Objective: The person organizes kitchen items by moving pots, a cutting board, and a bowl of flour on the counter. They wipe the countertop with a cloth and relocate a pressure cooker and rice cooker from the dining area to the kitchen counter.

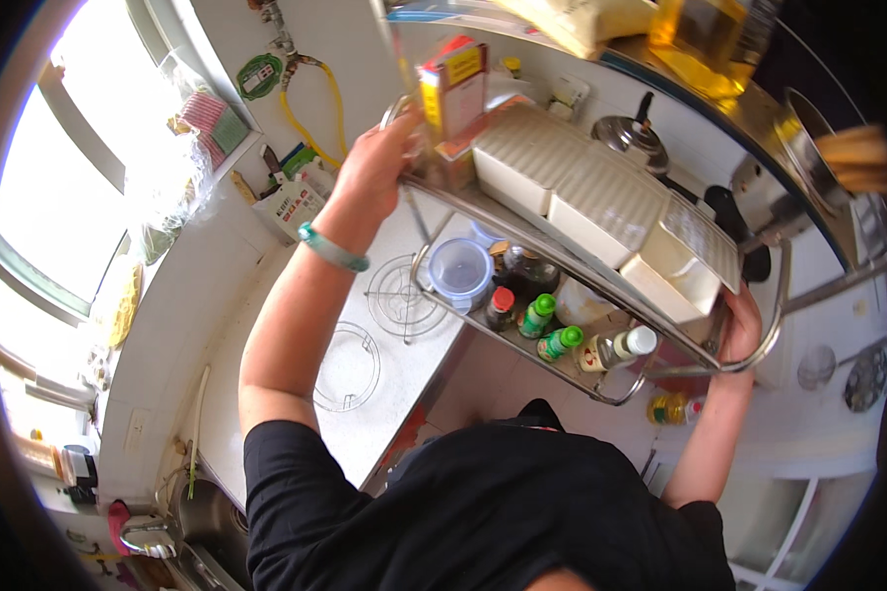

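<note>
A tiered metal shelf rack spans the space before me, loaded on several levels. My left hand grips its left end, beside a red and yellow box. At the right end, my right hand is closed around the rack's frame, its fingers partly hidden by the rail and a lidded box. White seasoning boxes with ribbed lids fill the middle shelf. On the lower shelf stand a blue-lidded container, a red-capped bottle, green-capped bottles and a white-capped bottle.
Below the rack's left end is a white countertop with round wire stands. A sink lies lower left. An oil bottle and a metal pot are on the top shelf. Another oil bottle stands low at right.
</note>
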Action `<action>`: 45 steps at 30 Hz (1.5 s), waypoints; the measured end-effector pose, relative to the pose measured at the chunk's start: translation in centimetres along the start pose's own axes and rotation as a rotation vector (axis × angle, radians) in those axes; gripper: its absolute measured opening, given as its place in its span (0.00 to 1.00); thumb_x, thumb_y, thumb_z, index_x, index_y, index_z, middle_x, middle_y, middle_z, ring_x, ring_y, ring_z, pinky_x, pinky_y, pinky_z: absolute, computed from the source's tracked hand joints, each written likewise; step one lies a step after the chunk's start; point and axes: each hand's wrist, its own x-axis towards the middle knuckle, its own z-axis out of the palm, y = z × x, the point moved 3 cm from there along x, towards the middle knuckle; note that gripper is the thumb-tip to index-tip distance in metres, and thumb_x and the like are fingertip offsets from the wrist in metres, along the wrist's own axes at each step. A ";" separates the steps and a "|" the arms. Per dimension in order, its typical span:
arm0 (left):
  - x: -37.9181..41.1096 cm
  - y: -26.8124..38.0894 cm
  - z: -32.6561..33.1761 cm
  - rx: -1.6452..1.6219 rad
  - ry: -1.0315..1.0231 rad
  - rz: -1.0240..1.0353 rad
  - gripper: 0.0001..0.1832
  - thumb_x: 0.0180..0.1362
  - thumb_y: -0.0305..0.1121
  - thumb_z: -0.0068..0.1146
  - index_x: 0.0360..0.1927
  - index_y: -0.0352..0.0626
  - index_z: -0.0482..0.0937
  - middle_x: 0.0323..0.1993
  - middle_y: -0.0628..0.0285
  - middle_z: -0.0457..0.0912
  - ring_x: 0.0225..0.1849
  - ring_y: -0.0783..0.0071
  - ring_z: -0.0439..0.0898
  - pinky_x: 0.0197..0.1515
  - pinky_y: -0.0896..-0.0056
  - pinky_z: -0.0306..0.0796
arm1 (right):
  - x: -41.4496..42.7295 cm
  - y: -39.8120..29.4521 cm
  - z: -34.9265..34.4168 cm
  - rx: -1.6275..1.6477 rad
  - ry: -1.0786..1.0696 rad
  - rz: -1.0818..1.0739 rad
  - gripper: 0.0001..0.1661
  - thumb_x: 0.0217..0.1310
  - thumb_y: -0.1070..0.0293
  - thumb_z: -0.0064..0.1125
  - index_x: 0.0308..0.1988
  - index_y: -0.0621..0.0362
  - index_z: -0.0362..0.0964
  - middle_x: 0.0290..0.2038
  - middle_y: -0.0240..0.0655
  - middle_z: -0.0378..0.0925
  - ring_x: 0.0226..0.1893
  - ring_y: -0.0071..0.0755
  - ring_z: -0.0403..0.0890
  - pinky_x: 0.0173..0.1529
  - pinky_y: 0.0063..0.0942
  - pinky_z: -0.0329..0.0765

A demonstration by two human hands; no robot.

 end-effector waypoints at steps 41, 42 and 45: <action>-33.0 0.8 10.3 -0.376 -0.032 0.163 0.27 0.59 0.42 0.54 0.56 0.35 0.64 0.51 0.62 0.73 0.51 0.75 0.71 0.53 0.75 0.64 | -5.6 -17.2 -11.8 -0.304 -0.074 0.244 0.31 0.55 0.42 0.52 0.46 0.58 0.72 0.40 0.40 0.77 0.35 0.32 0.78 0.41 0.28 0.75; -33.3 0.8 11.1 -0.362 -0.029 0.166 0.27 0.60 0.42 0.53 0.57 0.34 0.64 0.51 0.62 0.72 0.52 0.75 0.70 0.54 0.74 0.63 | -5.6 -17.4 -12.4 -0.301 -0.086 0.251 0.31 0.56 0.42 0.52 0.46 0.58 0.72 0.40 0.40 0.77 0.35 0.32 0.78 0.41 0.28 0.76; -33.9 0.5 13.1 -0.315 -0.023 0.151 0.27 0.60 0.42 0.52 0.57 0.35 0.63 0.53 0.61 0.71 0.55 0.74 0.68 0.57 0.74 0.59 | -5.2 -17.9 -13.7 -0.311 -0.104 0.240 0.31 0.56 0.42 0.52 0.46 0.59 0.72 0.41 0.40 0.77 0.35 0.32 0.79 0.41 0.28 0.76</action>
